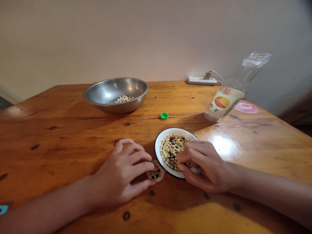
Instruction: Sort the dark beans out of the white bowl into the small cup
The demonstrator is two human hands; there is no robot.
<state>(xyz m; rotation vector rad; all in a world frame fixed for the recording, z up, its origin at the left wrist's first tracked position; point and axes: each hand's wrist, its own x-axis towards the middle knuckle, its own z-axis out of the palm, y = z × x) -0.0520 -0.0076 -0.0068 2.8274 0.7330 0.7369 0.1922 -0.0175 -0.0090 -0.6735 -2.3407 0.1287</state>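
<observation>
A white bowl (159,138) with a dark rim holds many small beads (168,149), mostly cream, with some black ones and a green one. My right hand (204,165) reaches over its right side, thumb and fingertips pinched together among the beads. What the pinch holds, if anything, is hidden. Against the bowl's near left rim sits a small clear round container (159,177) with cream and black beads inside. My left hand (129,170) lies at its left, the thumb and bent forefinger closed about its edge and partly covering it.
A steel basin (97,97) with pale beads inside stands at the back left. Beyond the bowl lies a green bottle cap (164,116). An upside-down clear plastic bottle (226,97), its top cut and labelled, leans at the right. A white power strip (201,80) rests by the wall.
</observation>
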